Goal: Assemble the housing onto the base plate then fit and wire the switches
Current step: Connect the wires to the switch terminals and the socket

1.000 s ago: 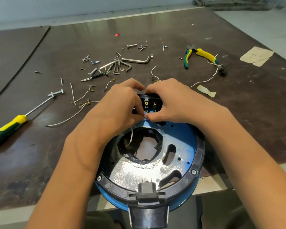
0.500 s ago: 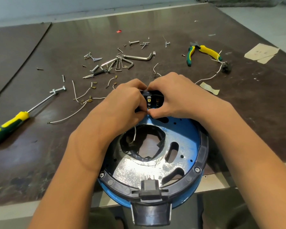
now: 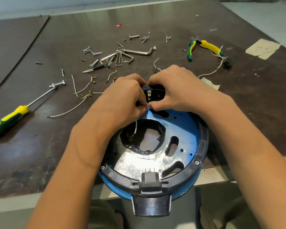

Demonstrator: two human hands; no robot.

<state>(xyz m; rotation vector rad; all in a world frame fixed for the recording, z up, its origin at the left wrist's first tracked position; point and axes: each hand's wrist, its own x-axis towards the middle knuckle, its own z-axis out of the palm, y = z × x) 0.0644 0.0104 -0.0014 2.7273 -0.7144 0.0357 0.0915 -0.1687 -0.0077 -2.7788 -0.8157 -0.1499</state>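
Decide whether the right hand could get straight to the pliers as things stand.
Probably yes: the pliers lie in the open beyond the right hand, nothing between, though it is busy at the switch.

Blue base plate (image 3: pixel 186 128); black housing (image 3: pixel 203 146); yellow-green pliers (image 3: pixel 205 47), screwdriver (image 3: pixel 8 118); white wire (image 3: pixel 68 113).

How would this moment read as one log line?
step: wiring far switch | left hand, right hand: pinching white wire | screwdriver: idle

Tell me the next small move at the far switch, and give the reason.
Probably push the white wire end onto a bare terminal of the switch. Both hands, left hand and right hand, pinch at its base, brass tabs show uncovered, and the wire's free part hangs into the plate's opening.
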